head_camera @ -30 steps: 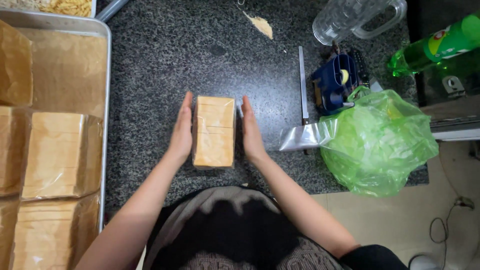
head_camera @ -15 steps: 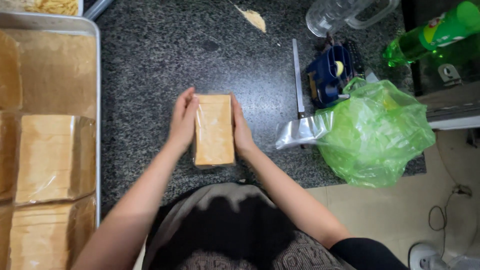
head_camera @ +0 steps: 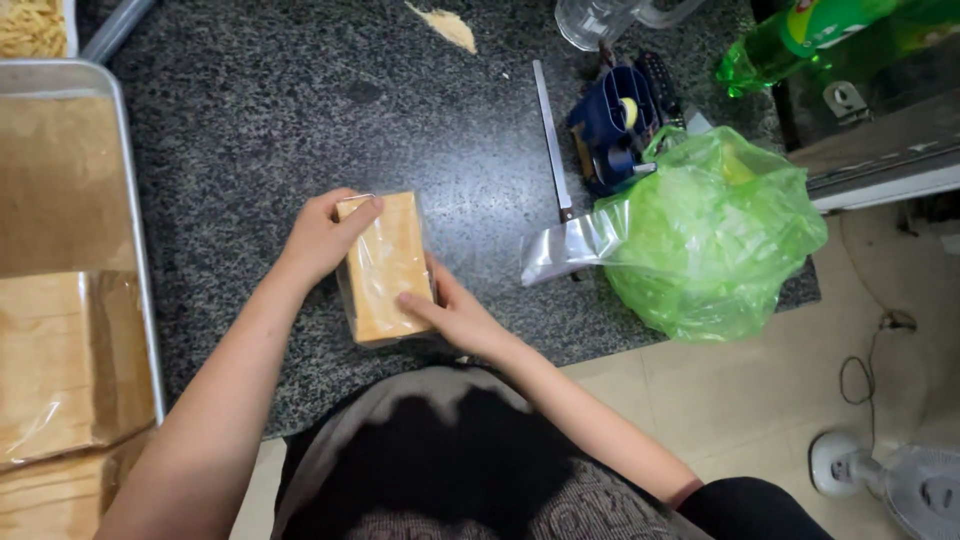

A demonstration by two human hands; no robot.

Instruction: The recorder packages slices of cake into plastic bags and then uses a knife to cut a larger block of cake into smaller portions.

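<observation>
Tilted since earlier: wrapped bread block point(head_camera: 385, 266), lifted off desk point(head_camera: 250, 130). Left hand point(head_camera: 322, 236) grips far corner; right hand point(head_camera: 452, 312) supports near edge. Keep wrap taut, pressure light.

clear-wrapped tan block point(head_camera: 385, 268) mid-counter, green bag point(head_camera: 710, 235) right

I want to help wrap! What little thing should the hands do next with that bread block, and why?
Probably smooth the loose clear wrap flat against the block. The left hand grips the wrapped bread block's far corner, the right hand presses its near side, and the film looks wrinkled.
</observation>
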